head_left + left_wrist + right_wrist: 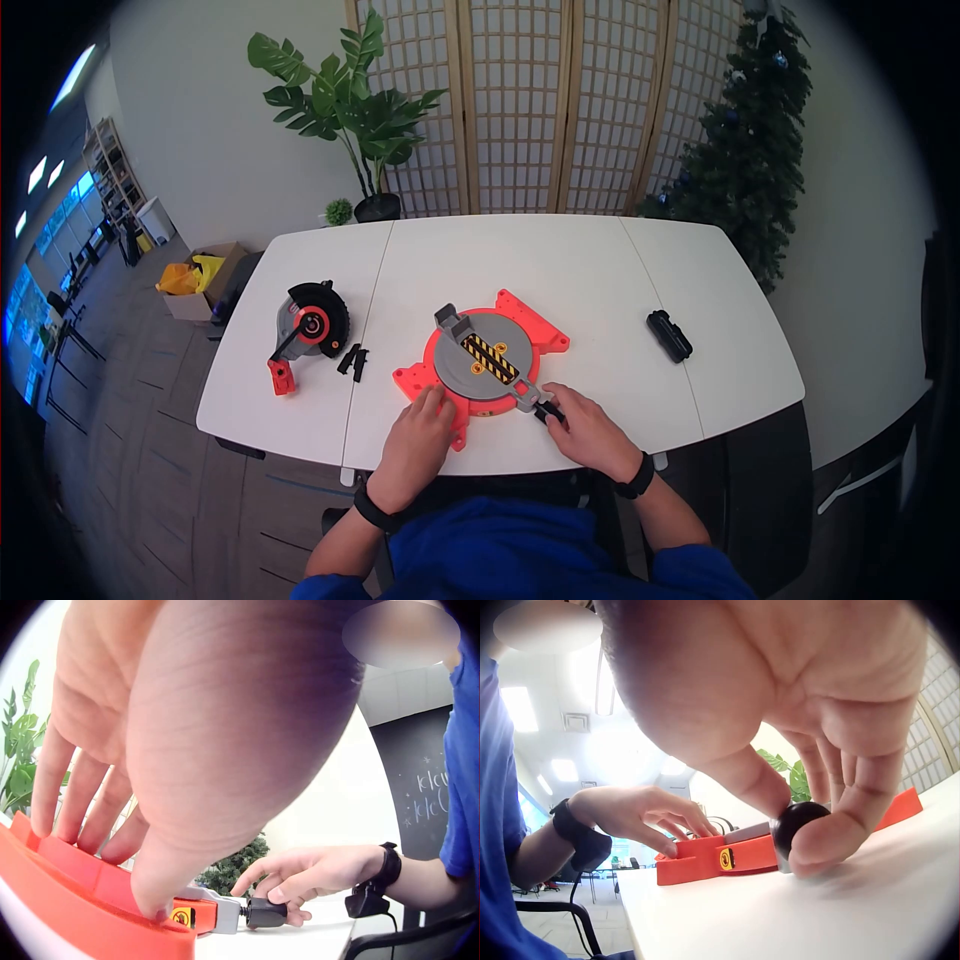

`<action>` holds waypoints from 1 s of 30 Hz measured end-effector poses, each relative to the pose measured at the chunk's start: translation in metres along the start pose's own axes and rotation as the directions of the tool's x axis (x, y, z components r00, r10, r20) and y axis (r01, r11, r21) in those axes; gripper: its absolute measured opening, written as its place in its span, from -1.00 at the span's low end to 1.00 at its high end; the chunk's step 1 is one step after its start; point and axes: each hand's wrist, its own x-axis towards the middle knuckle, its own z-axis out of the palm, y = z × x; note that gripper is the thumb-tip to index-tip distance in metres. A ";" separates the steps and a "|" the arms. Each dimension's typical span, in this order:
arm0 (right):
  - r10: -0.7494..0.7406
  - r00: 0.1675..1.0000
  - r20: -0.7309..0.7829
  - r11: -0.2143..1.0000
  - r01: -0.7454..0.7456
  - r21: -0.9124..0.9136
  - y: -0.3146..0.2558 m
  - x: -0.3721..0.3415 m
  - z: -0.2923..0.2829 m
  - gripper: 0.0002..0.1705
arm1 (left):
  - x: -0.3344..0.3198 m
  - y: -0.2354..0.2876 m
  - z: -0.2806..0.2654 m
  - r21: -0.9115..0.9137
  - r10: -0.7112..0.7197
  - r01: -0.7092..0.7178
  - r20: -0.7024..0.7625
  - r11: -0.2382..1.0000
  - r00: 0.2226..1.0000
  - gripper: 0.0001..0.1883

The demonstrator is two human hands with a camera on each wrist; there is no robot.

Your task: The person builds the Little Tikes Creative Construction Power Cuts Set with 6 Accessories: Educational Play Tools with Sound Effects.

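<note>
At the middle of the white table [580,262] sits an orange toy mitre-saw base [535,325] with a grey turntable [455,372]. Taking the turntable as the dial, the left hand [416,440] is at seven o'clock, fingers nearly straight and spread, resting on the base without wrapping it. Between four and five o'clock, the right hand [592,430] pinches the black knob [264,913] between thumb and fingers.

My worry is the light left-hand hold: a hard twist or sideways pull at the knob could slide or spin the whole base. Pulling off-axis might also strain the knob's joint. The saw head [335,318] and small black parts [360,365] lie towards nine o'clock, where a skidding base could knock them; the black cylindrical piece [669,336], at three, seems safer.
</note>
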 end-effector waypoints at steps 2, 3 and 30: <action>0.009 1.000 0.017 1.000 -0.009 -0.003 0.003 0.001 0.000 -0.42 | 0.000 0.000 0.000 0.001 -0.002 0.002 0.000 1.000 1.000 -0.54; 0.021 0.999 0.032 1.000 -0.021 -0.006 0.003 0.001 0.000 -0.42 | 0.000 0.000 0.000 0.004 -0.002 0.002 -0.001 1.000 1.000 -0.54; 0.009 1.000 0.016 1.000 -0.009 -0.003 -0.003 0.002 -0.003 -0.54 | -0.001 0.001 -0.001 0.003 0.013 -0.013 0.016 1.000 1.000 -0.48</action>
